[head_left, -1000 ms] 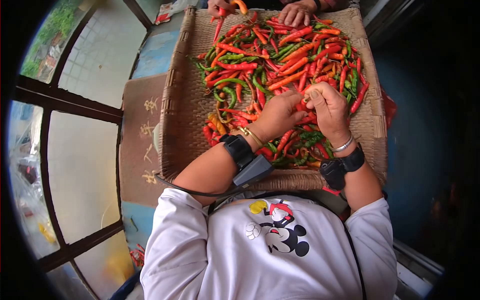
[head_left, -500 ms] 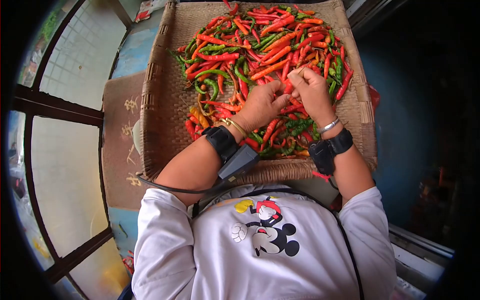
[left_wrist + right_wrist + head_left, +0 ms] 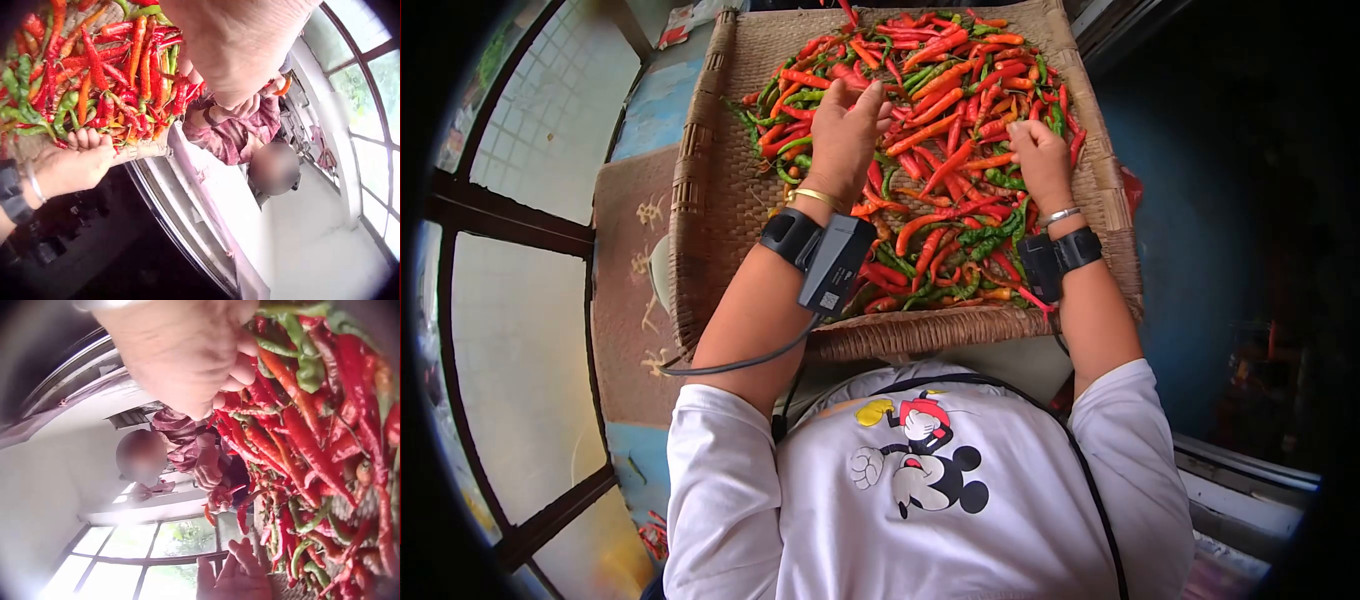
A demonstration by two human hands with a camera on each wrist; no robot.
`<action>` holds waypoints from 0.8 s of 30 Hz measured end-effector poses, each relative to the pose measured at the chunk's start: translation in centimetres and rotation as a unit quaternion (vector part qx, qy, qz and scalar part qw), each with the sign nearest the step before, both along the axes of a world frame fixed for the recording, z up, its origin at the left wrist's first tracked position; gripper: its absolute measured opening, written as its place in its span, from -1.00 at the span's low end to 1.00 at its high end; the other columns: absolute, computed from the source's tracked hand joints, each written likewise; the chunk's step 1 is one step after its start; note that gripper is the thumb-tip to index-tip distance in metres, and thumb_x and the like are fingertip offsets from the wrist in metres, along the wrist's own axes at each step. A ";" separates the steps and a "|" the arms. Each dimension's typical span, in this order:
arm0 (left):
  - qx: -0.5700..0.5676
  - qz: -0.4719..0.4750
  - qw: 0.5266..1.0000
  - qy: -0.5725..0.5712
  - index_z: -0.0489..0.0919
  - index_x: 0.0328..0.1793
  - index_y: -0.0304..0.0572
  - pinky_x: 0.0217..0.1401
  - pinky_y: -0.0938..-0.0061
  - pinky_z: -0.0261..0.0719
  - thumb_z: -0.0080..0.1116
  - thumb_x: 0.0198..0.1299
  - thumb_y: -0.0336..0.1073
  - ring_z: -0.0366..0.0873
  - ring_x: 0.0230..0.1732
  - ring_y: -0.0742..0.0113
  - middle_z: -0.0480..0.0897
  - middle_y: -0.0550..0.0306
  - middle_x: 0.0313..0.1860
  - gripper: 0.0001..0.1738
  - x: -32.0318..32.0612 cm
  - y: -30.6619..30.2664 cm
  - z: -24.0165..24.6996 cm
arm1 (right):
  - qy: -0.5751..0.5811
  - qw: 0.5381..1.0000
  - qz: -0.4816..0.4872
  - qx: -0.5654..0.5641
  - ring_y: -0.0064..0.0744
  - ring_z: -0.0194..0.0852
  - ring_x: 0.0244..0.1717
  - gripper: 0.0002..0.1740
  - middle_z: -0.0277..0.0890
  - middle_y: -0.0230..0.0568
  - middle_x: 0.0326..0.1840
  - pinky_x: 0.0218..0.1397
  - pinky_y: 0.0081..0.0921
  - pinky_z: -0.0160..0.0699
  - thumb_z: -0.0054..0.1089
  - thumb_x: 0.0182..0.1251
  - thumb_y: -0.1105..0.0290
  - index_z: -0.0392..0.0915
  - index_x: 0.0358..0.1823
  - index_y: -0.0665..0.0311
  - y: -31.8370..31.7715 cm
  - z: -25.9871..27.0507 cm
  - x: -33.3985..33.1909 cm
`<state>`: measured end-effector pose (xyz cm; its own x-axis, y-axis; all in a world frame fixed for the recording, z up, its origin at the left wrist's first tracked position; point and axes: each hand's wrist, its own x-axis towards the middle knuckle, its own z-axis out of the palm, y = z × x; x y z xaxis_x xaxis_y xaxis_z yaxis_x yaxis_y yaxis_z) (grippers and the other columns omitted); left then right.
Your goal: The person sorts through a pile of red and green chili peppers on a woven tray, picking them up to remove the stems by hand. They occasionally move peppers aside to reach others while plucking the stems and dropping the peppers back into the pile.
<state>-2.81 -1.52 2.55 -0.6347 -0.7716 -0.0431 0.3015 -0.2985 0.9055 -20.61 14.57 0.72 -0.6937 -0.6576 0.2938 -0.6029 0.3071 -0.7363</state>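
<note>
A large heap of red, orange and green chili peppers (image 3: pixel 945 110) lies in a woven tray (image 3: pixel 705 200). My left hand (image 3: pixel 845 140) reaches over the left part of the heap. Its fingers are extended and apart, and the right wrist view shows no pepper in this left hand (image 3: pixel 234 578). Over the right part of the heap, close to the tray's edge, is my right hand (image 3: pixel 1042 160). The right hand (image 3: pixel 78 159) has its fingers curled in, near red and green peppers. I cannot tell whether something small is between its fingertips.
Across the tray, another person (image 3: pixel 187 447) in a patterned maroon top handles peppers. Windows (image 3: pixel 520 370) line the left side, beside a brown board (image 3: pixel 635 260) with yellow characters. A red pepper (image 3: pixel 848 12) shows at the tray's far edge.
My hands were together over the middle of the heap. They have now parted, the left moving left and forward with fingers spreading, the right moving slightly right.
</note>
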 end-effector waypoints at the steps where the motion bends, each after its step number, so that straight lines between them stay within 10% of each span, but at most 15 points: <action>1: 0.004 0.023 1.000 -0.014 0.22 0.19 -0.44 -0.26 0.66 0.48 0.09 0.17 -0.27 0.47 -0.26 0.49 0.42 0.15 -0.11 -0.46 0.0 0.3 -0.3 | 0.038 0.999 -0.005 0.019 -0.37 0.38 -0.59 -0.83 0.41 -0.25 -0.55 -0.47 -0.42 0.40 0.11 0.15 0.32 0.50 -0.34 0.28 0.2 -0.1 0.3; 8: -0.145 -0.187 0.960 -0.151 0.48 -0.04 -0.28 -0.40 0.62 0.47 0.05 0.19 -0.32 0.45 -0.44 0.57 0.54 0.30 -0.38 -0.74 -0.4 3.2 -3.5 | 0.381 0.908 0.149 0.089 -0.18 0.34 -0.13 -0.87 0.39 -0.25 -0.26 -0.13 -0.32 0.39 0.09 0.01 0.47 0.49 -0.35 0.17 -1.8 -0.4 3.9; 24: -0.180 -0.212 0.941 -0.192 0.48 -0.04 -0.30 -0.57 0.70 0.42 0.06 0.19 -0.31 0.40 -0.56 0.64 0.51 0.31 -0.47 -0.74 -0.1 4.3 -2.5 | 0.388 0.894 0.203 0.090 -0.24 0.36 -0.27 -0.88 0.37 -0.29 -0.47 -0.14 -0.33 0.32 0.11 -0.04 0.46 0.45 -0.40 0.19 -2.5 1.0 4.7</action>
